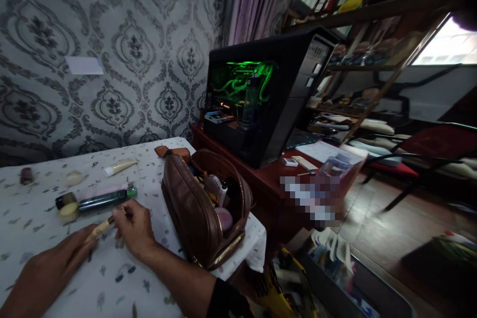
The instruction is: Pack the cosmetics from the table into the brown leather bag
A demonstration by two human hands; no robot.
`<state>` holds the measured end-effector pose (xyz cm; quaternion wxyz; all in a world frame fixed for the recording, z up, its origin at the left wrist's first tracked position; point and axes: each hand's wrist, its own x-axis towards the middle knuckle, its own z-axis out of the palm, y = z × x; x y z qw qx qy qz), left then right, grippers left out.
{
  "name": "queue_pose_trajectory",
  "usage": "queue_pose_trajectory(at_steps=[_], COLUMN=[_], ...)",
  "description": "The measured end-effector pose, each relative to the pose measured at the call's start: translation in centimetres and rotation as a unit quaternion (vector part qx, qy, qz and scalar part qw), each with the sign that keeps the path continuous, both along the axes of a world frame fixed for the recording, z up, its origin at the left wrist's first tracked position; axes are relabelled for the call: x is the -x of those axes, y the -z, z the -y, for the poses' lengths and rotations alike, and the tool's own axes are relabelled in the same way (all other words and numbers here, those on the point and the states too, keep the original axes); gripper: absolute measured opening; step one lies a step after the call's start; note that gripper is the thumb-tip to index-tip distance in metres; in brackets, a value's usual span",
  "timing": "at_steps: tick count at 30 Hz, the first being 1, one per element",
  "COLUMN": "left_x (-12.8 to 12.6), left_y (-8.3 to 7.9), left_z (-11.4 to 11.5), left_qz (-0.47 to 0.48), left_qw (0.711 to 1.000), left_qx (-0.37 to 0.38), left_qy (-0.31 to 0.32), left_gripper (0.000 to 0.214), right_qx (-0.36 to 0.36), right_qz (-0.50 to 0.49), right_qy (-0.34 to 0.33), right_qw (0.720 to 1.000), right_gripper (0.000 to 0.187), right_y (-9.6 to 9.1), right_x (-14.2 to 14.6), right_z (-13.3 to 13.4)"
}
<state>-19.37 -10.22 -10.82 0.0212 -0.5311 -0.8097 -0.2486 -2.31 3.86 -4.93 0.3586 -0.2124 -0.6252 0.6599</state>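
Note:
A slim beige stick [100, 230] with a dark end slants up to the right between my two hands, over the patterned white cloth. My left hand [76, 246] is closed on its lower end. The fingers of my right hand [134, 226] pinch the dark upper end; its exact kind is too blurred to tell. Just beyond them lie a dark bottle with a green end [106, 199], a pink tube [100, 189] and a round yellowish jar [69, 210]. To the right of my right hand stands a brown leather cosmetic bag [186, 203], unzipped, with several cosmetics inside.
Farther back on the cloth are a cream tube [121, 167], a pale round item [74, 177] and a small dark red item [26, 175]. Behind the bag, a black computer tower [286, 99] glows green on a red-brown desk [270, 179]. A red chair [428, 151] stands at right.

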Motion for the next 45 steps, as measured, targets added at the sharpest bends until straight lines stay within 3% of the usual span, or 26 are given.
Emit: queue_pose_trajectory(at_steps=[3, 7, 15, 18, 22, 28, 34, 37, 45], left_x=[-0.7, -2.1, -5.0, -4.8, -5.2, -8.2, -11.5, -13.4, -17.0], left_y=[-1.2, -3.1, -5.6, -5.7, -6.6, -10.4, -12.6, -13.5, -16.3], left_z=[0.0, -0.4, -0.9, -1.1, -2.1, -5.0, -8.6, -10.3, -15.4], left_qz=[0.025, 0.051, 0.089, 0.084, 0.108, 0.122, 0.092, 0.084, 0.026], left_qw=[0.999, 0.997, 0.993, 0.994, 0.99, 0.982, 0.977, 0.973, 0.941], left_qx=[0.029, 0.038, -0.07, -0.074, -0.088, -0.111, -0.123, -0.122, -0.209], left_qy=[-0.037, -0.038, -0.017, -0.009, 0.008, 0.094, 0.151, 0.175, 0.264], left_gripper=[0.028, 0.016, 0.019, 0.02, 0.039, 0.05, 0.039, 0.034, 0.026], right_qx=[-0.008, -0.007, 0.008, -0.021, -0.148, -0.306, -0.39, -0.4, -0.344], right_qz=[-0.019, -0.041, -0.028, -0.003, 0.021, 0.088, 0.116, 0.117, 0.076], right_qy=[0.014, 0.018, 0.032, 0.037, 0.073, 0.091, 0.138, 0.154, 0.192], right_qw=[1.0, 0.999, 0.999, 0.999, 0.986, 0.944, 0.903, 0.896, 0.916], right_gripper=[0.025, 0.024, 0.023, 0.02, 0.014, 0.011, 0.012, 0.015, 0.021], right_y=[-0.1, -0.3, -1.1, -2.7, -6.4, -11.9, -14.7, -15.4, -16.7], right_x=[0.1, 0.1, -0.4, -1.3, -3.6, -7.8, -11.7, -13.6, -17.4], right_z=[0.1, 0.1, 0.2, 0.5, 0.6, -1.1, -4.1, -5.8, -10.1])
